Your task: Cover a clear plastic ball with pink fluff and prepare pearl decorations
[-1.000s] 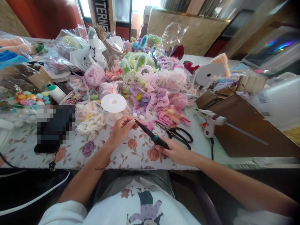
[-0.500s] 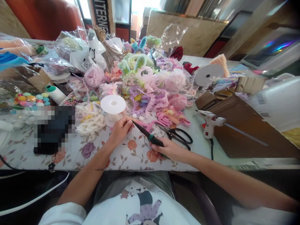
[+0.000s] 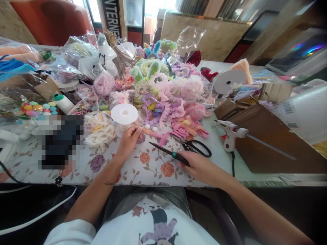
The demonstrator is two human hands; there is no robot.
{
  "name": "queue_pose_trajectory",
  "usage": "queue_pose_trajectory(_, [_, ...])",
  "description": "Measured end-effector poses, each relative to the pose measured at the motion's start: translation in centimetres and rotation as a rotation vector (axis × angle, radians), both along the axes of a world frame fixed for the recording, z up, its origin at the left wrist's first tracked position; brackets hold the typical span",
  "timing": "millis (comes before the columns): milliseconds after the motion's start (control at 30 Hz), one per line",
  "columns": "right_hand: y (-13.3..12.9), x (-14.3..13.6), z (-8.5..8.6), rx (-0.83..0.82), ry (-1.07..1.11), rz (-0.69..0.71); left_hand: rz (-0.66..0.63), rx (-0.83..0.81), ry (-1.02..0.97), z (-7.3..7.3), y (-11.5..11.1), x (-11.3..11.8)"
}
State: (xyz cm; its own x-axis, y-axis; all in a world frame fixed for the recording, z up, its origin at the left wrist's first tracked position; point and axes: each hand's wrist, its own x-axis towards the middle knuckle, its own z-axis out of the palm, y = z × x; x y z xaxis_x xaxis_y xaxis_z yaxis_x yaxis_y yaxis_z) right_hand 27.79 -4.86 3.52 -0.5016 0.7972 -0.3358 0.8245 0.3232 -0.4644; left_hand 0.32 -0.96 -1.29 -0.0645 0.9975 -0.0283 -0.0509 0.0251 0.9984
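Observation:
My right hand (image 3: 198,166) is closed around the dark handles of long-nose pliers (image 3: 163,148) with a green band. Their slim black jaws point left over the floral tablecloth. My left hand (image 3: 129,139) pinches its thumb and fingertips together; whatever is between them is too small to make out. Just right of those fingertips lie two small white balls (image 3: 151,128) and a fuzzy pink strip (image 3: 155,133). Behind the left hand stands a white spool (image 3: 117,114). Black-handled scissors (image 3: 196,148) rest beyond the pliers, close to my right hand.
Yarn and frilly trims (image 3: 166,102) are heaped across the middle. A white glue gun (image 3: 228,132) stands to the right, before a cardboard box (image 3: 270,143). At left are a blurred dark object (image 3: 61,143), a thread cone (image 3: 62,103) and colourful beads (image 3: 35,108).
My right hand has drawn the pliers back to the right, so their tip is now away from my left fingertips. My left hand has shifted slightly left, still pinched.

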Motion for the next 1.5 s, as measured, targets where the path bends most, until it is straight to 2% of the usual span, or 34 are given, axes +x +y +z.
queue_pose_trajectory(167, [0.3,0.2,-1.6,0.325,-0.052,0.139,0.010,-0.034,-0.102,0.3,-0.1,0.0])
queue_pose_trajectory(300, [0.6,-1.2,-2.3,0.404,0.007,0.271,0.030,-0.039,-0.174,0.5,0.1,-0.2])
queue_pose_trajectory(400, [0.9,-2.5,-2.5,0.431,0.013,0.300,0.042,-0.041,-0.182,0.4,0.2,-0.3])
queue_pose_trajectory(500, [1.4,-3.7,-2.4,0.489,0.110,0.212,0.012,-0.054,-0.161,0.3,0.2,-0.2])
queue_pose_trajectory(567, [2.2,-4.6,-2.3,0.469,0.263,0.078,-0.035,-0.050,-0.117,0.4,0.1,-0.1])
queue_pose_trajectory(633, [3.2,-5.9,-2.3,0.325,0.465,-0.097,-0.077,-0.034,-0.048,0.5,-0.1,0.1])
queue_pose_trajectory(700, [4.4,-7.5,-2.5,0.086,0.683,-0.261,-0.100,-0.018,0.030,0.5,-0.2,0.2])
queue_pose_trajectory(733, [4.9,-8.3,-2.6,-0.025,0.784,-0.320,-0.110,-0.011,0.065,0.5,-0.2,0.2])
queue_pose_trajectory(800, [5.7,-9.8,-3.0,-0.140,0.953,-0.399,-0.125,0.002,0.120,0.4,-0.2,0.2])
queue_pose_trajectory(967, [6.2,-11.4,-3.8,-0.065,1.090,-0.478,-0.140,0.017,0.160,0.2,-0.1,0.1])
queue_pose_trajectory(1300, [6.5,-10.3,-3.9,0.085,1.133,-0.574,-0.084,0.053,0.294,0.5,-0.3,-0.1])
queue_pose_trajectory(1433, [6.5,-10.3,-3.9,0.094,1.153,-0.583,-0.074,0.071,0.287,0.2,-0.2,-0.1])
queue_pose_trajectory(1500, [6.3,-10.2,-3.9,0.048,1.177,-0.568,-0.065,0.086,0.261,0.2,-0.2,0.0])
